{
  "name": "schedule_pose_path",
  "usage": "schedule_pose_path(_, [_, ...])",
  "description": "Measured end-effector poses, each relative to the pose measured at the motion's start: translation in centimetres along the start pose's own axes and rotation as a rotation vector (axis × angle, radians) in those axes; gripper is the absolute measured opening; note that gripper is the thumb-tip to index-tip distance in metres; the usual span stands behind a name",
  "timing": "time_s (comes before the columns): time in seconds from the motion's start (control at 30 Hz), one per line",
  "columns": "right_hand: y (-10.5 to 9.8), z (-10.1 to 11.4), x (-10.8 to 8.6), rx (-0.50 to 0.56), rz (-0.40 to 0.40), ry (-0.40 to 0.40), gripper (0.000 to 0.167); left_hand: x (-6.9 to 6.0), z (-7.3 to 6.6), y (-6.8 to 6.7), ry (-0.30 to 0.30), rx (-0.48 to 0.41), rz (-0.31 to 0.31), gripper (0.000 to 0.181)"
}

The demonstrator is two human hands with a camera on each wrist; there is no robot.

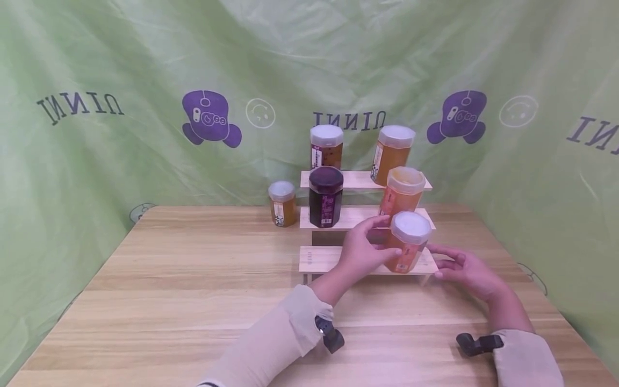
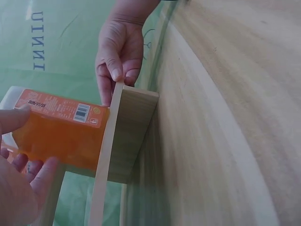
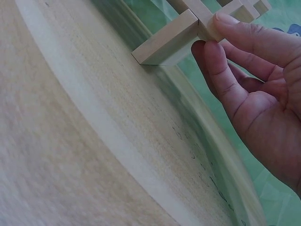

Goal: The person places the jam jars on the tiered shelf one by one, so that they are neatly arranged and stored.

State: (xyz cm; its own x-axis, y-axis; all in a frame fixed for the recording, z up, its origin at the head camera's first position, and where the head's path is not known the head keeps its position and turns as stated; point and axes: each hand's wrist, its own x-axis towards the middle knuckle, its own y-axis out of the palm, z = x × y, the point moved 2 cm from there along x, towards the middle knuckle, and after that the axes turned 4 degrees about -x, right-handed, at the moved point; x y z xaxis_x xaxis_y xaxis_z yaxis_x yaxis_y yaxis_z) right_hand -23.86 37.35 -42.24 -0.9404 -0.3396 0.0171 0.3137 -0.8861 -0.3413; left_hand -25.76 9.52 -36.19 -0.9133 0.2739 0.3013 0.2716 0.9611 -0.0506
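An orange jar (image 1: 410, 228) with a white lid and orange-red label stands upright on the lowest step of a three-step wooden rack (image 1: 321, 259). My left hand (image 1: 360, 252) holds this jar from its left side, thumb in front and fingers behind. The left wrist view shows the jar's base against the step. At the step's right end, my right hand (image 1: 474, 275) pinches the board's edge; the right wrist view has the thumb over the wood (image 3: 174, 40) and fingers beneath. Directly behind, another orange jar (image 1: 405, 183) is partly covered on the middle step.
A dark purple jar (image 1: 326, 196) stands on the middle step's left. The top step carries a brown jar (image 1: 332, 155) and an amber jar (image 1: 394, 156). A smaller amber jar (image 1: 282, 203) sits on the table (image 1: 193, 279) left of the rack. Green cloth (image 1: 290, 54) hangs behind.
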Motion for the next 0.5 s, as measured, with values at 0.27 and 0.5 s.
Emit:
schedule_pose_path(0.27, [0.0, 0.1, 0.0, 0.005, -0.007, 0.011, 0.068, -1.2, -0.2, -1.3, -0.005, -0.068, -0.011, 0.049])
schedule_pose_path(0.5, [0.2, 0.2, 0.0, -0.028, -0.013, 0.027, 0.068, -2.0, -0.3, -2.6, 0.015, -0.083, -0.014, 0.045])
